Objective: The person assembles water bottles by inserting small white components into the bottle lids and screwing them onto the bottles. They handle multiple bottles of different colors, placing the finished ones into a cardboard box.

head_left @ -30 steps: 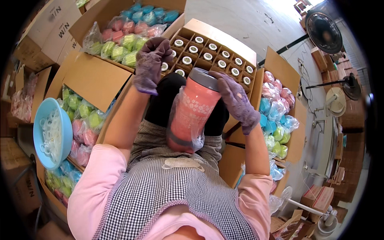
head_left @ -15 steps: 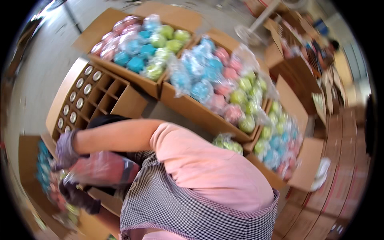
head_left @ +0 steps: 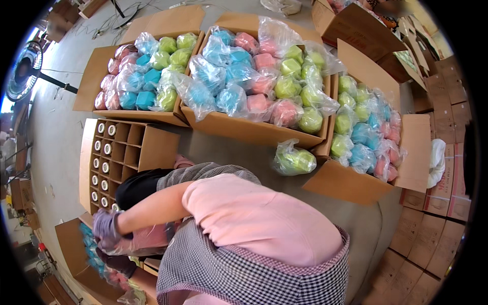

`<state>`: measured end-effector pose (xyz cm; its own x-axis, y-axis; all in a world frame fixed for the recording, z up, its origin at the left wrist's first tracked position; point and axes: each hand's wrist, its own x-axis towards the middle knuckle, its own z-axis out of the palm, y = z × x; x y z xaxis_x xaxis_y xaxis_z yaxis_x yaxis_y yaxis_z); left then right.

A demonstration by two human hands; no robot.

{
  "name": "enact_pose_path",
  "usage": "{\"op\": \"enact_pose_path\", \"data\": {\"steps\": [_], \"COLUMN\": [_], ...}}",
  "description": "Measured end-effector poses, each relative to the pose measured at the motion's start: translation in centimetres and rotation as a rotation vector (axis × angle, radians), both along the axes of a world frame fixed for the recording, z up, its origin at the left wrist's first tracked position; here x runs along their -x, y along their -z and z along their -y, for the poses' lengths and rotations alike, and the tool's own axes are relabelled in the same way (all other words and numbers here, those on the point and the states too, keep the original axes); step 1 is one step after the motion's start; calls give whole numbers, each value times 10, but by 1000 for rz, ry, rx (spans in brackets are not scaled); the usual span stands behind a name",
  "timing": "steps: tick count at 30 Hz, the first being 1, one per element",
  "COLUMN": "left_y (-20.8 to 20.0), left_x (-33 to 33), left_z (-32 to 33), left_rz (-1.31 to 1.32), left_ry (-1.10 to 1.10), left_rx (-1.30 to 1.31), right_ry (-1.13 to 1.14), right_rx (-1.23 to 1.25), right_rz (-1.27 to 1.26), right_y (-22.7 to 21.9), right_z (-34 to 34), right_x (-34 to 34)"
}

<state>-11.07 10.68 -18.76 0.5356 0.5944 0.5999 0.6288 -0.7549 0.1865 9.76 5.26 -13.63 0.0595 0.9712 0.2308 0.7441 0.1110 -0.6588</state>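
Right fingers (head_left: 103, 237) curled on a bagged pink tumbler (head_left: 152, 236), left fingers (head_left: 108, 258) partly hidden

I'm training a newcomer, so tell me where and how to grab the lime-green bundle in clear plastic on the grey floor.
Wrap the fingers around the lime-green bundle's rounded body, probably from above or the wearer's side: the brown cardboard box walls its far side, and the loose clear film at its left might slip.

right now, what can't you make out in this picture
All in the head view:
- pink tumbler: lid end, hidden by the right hand
- left hand: finger placement, in shadow below the tumbler
- white sack: top, cut off by the upper edge
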Motion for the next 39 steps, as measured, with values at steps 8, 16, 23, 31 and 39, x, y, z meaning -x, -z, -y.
{"op": "enact_pose_path", "data": {"steps": [8,16,23,31,39], "left_y": [-22,-46,-95,-82,-88], "left_x": [-70,-77,-121,-122,-67], "left_z": [74,77,93,83,134], "left_rz": [410,904,710,901,224], "left_ry": [-4,155,285,181,311], "left_rx": [626,1178,769,881,1445], "right_ry": [-469,-343,-494,-586,-746], "right_rx": [-171,-401,-450,-109,-280], "right_rz": [-858,-273,-477,-549,-210], "right_y": [5,-42,-20,-26,-90], "right_z": [37,41,-1,-13,5], "right_x": [-95,-106,-137,-165,-152]}}
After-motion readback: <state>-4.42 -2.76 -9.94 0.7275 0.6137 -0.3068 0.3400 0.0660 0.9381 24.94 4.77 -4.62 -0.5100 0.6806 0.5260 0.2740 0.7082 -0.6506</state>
